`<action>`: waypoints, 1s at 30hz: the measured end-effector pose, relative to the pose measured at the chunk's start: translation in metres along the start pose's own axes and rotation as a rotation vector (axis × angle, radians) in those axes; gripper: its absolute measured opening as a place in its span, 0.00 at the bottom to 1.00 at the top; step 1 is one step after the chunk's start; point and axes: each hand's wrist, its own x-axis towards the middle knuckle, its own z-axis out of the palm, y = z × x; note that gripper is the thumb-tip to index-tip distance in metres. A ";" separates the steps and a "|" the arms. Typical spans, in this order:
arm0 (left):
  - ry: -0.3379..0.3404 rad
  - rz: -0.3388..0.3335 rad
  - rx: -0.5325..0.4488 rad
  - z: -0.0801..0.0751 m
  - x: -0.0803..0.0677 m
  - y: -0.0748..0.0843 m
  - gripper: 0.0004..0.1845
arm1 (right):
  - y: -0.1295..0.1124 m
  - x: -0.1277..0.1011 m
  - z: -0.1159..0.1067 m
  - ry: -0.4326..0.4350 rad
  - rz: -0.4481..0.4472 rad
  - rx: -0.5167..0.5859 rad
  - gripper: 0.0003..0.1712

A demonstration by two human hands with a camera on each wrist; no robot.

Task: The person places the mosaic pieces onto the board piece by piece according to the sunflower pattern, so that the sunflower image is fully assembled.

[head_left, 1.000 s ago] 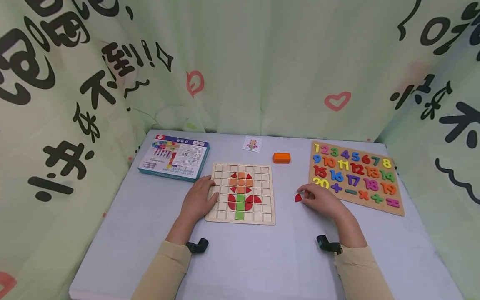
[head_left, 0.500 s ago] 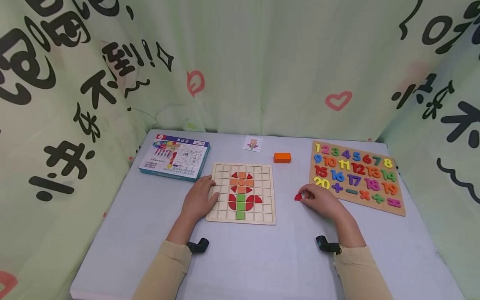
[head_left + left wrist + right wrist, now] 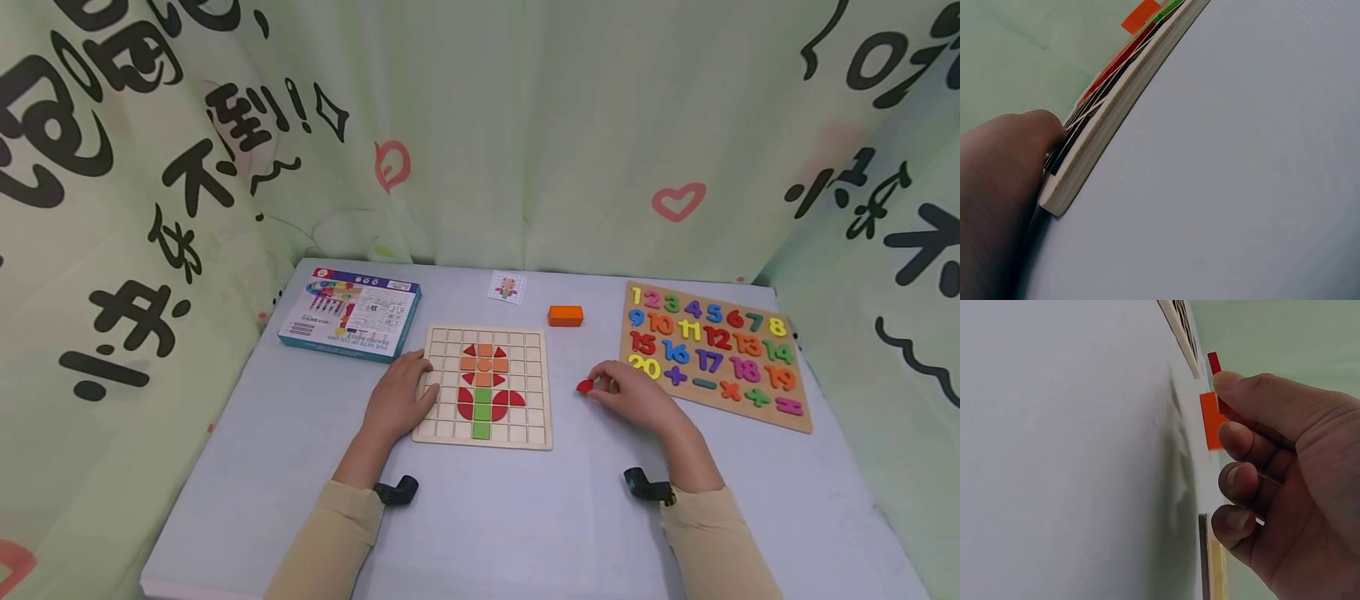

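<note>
My left hand [image 3: 397,398] rests against the left edge of a wooden grid board [image 3: 528,354], its thumb on the frame. In the left wrist view, the thumb [image 3: 1038,130] lies at the corner of the board's rim [image 3: 1119,115]. Set into the grid is a flower pattern of orange, red and green tiles [image 3: 481,417]. To the right of the board, my right hand [image 3: 636,398] pinches a small red tile [image 3: 584,387] between thumb and fingers, held above the table. Seen from the right wrist, that tile [image 3: 1214,362] is thin and edge-on, its shape partly hidden.
An orange block [image 3: 566,316] and a small flower-pattern card [image 3: 507,287] lie behind the board. A boxed set [image 3: 349,312] sits at the back left. A number-puzzle board [image 3: 716,350] lies at the right, close beside the right hand. Curtains [image 3: 480,150] enclose the table.
My right hand has shifted slightly left toward the board with the red tile, which has turned in the fingers. The left hand stays in place on the board.
</note>
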 end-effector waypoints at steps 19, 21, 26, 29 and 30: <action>-0.007 -0.008 -0.002 -0.002 0.000 0.002 0.24 | -0.086 0.029 0.020 -0.083 -0.148 0.010 0.16; -0.006 -0.009 0.000 -0.002 0.000 0.001 0.23 | -0.094 0.032 0.025 -0.097 -0.152 0.007 0.16; -0.006 -0.010 -0.001 -0.002 0.000 0.001 0.24 | -0.114 0.041 0.040 -0.124 -0.181 0.003 0.16; -0.012 -0.011 0.001 -0.001 0.000 0.000 0.24 | -0.123 0.046 0.051 -0.137 -0.200 -0.015 0.14; -0.013 -0.010 0.001 -0.001 0.000 0.000 0.24 | -0.126 0.048 0.054 -0.139 -0.209 -0.024 0.13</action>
